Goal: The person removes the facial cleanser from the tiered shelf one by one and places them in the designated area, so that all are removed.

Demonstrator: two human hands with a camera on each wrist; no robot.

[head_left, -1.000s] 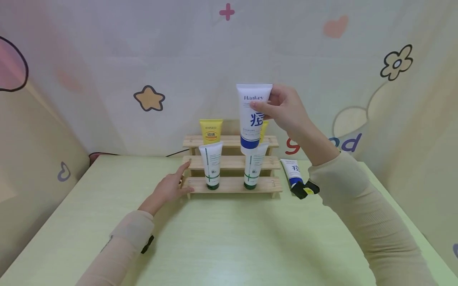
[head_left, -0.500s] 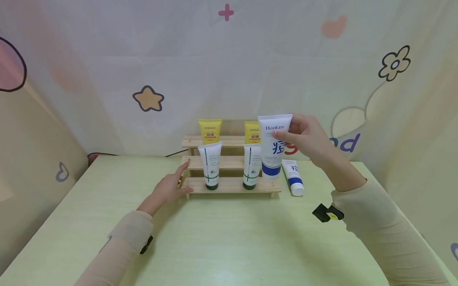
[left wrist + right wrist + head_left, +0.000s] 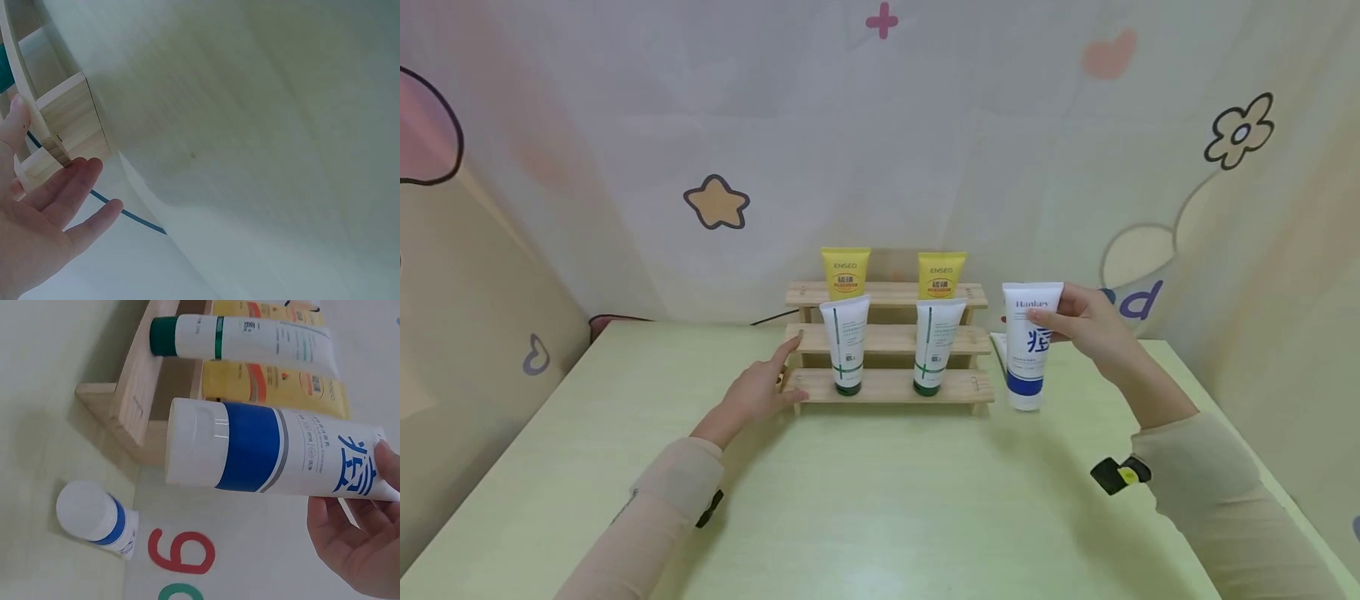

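The right hand [image 3: 1086,325] is pinching a blue tube [image 3: 1028,358] near its flat upper end, thumb on the printed face and fingers behind. The blue tube is hanging cap down just to the right of the wooden rack [image 3: 891,339], apart from it. In the head view it is covering most of a second blue tube [image 3: 99,515], which is lying on the table [image 3: 880,500]. The left hand [image 3: 752,396] is touching the rack's left end, thumb and fingers spreading apart: the thumb is resting on the lowest tier, the index finger on the middle one. Two green-capped tubes [image 3: 847,343] are standing on the lowest tier; behind them, two yellow tubes [image 3: 942,276] are showing their upper parts.
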